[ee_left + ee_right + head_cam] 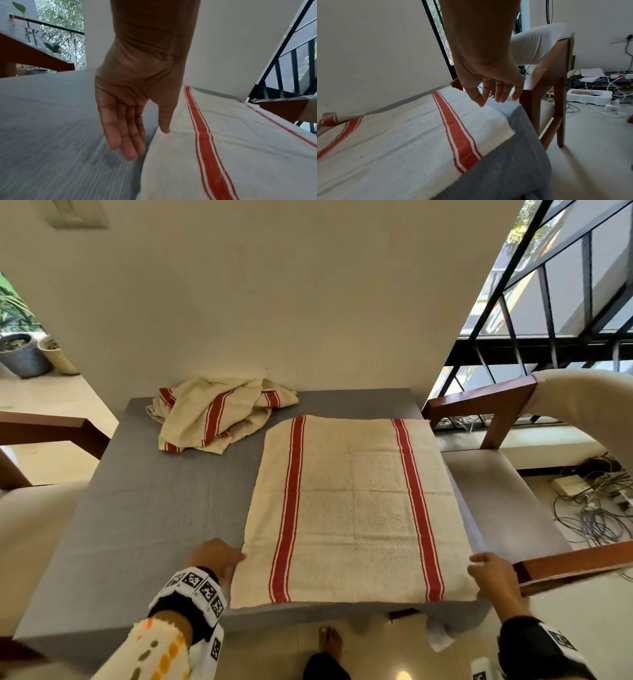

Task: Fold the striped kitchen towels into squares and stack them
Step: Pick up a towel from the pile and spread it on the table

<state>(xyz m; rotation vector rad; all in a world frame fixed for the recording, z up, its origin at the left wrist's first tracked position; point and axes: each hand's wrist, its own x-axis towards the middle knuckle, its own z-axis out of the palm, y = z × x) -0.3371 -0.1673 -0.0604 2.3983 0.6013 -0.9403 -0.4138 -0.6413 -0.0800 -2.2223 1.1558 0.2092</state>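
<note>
flat towel (349,508) on tabletop (164,491) | left hand (215,558), right hand (489,571): grip apart, holding nothing | risk: right edge overhangs, may slide off; 1 crumpled towel (219,414) waiting

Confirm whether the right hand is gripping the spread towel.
No: the right hand hangs open above the spread towel, fingers loose and holding nothing.

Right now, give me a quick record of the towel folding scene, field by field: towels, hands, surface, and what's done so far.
flat towel: striped kitchen towel spread smooth on the table's right half
crumpled towels: heap at the far left, unfolded
left hand: open, thumb touching the flat towel's near left edge
right hand: open, at the near right corner, no grip
surface: grey tablecloth
folded stack: none in view
</note>
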